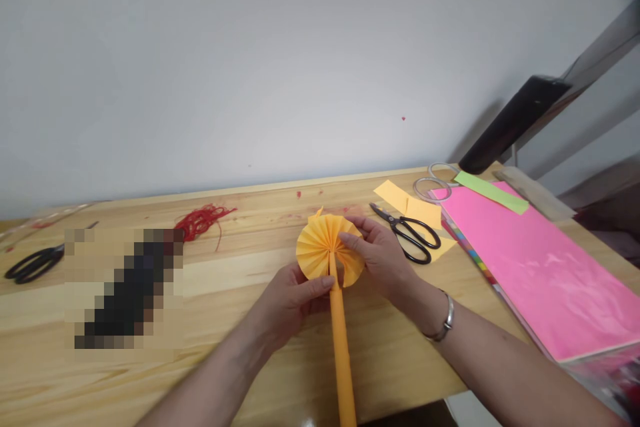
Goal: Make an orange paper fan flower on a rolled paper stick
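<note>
Between both hands is a pleated orange paper fan (315,240), opened into a nearly full circle, with a long orange paper handle (341,347) running down toward me. My left hand (295,293) grips the fan's lower left, its thumb pressed where the handle meets the pleats. On the right side, my right hand (377,250) pinches the pleats, thumb in front and fingers behind. A gap shows in the pleats just right of the handle. Black-handled scissors (417,240) lie beside my right hand, over orange paper pieces (395,195).
A pack of pink paper (540,267) lies at the right, with a green strip (493,192) and silver-ringed scissors (433,188) at its far end. Red string (203,221), other black scissors (37,263) and a blurred-out dark object (130,293) are left. A black cylinder (515,123) leans behind.
</note>
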Available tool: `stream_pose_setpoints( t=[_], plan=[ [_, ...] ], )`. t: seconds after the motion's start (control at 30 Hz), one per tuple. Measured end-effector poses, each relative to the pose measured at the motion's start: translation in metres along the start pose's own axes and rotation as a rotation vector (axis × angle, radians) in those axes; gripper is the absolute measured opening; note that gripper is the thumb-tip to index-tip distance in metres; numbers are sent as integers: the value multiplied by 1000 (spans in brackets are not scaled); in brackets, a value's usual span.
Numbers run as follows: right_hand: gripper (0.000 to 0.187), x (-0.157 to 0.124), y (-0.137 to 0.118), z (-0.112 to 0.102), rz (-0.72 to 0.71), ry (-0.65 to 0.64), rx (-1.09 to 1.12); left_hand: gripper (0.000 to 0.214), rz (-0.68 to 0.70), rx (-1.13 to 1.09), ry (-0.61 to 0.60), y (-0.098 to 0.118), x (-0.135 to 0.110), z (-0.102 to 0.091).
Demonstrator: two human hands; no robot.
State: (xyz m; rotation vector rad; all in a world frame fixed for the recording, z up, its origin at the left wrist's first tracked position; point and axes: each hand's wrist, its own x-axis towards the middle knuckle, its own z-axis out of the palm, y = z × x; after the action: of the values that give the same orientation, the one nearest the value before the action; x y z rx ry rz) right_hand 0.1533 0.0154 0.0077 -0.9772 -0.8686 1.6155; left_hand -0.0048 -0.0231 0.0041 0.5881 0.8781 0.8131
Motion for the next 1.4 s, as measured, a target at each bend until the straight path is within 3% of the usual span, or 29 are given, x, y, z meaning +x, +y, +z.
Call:
stream_pose_setpoints(
  t=[0.1,0.27,0.4,0.93,1.4],
  plan=[
    [32,-1,-3,1,23,-46,61,25,13,-1,33,2,0,-2],
    [24,-2,-3,0,222,-212,106,26,97,-27,93,11,0,-4],
    [21,-3,1,0,285,-279,105,22,123,-62,96,13,-1,-4],
    [26,-5,8,4,258,-198,161,24,91,-45,34,9,-2,0],
    [25,-5,12,1,236,-189,9,22,79,-40,30,7,-2,-1]
  ],
)
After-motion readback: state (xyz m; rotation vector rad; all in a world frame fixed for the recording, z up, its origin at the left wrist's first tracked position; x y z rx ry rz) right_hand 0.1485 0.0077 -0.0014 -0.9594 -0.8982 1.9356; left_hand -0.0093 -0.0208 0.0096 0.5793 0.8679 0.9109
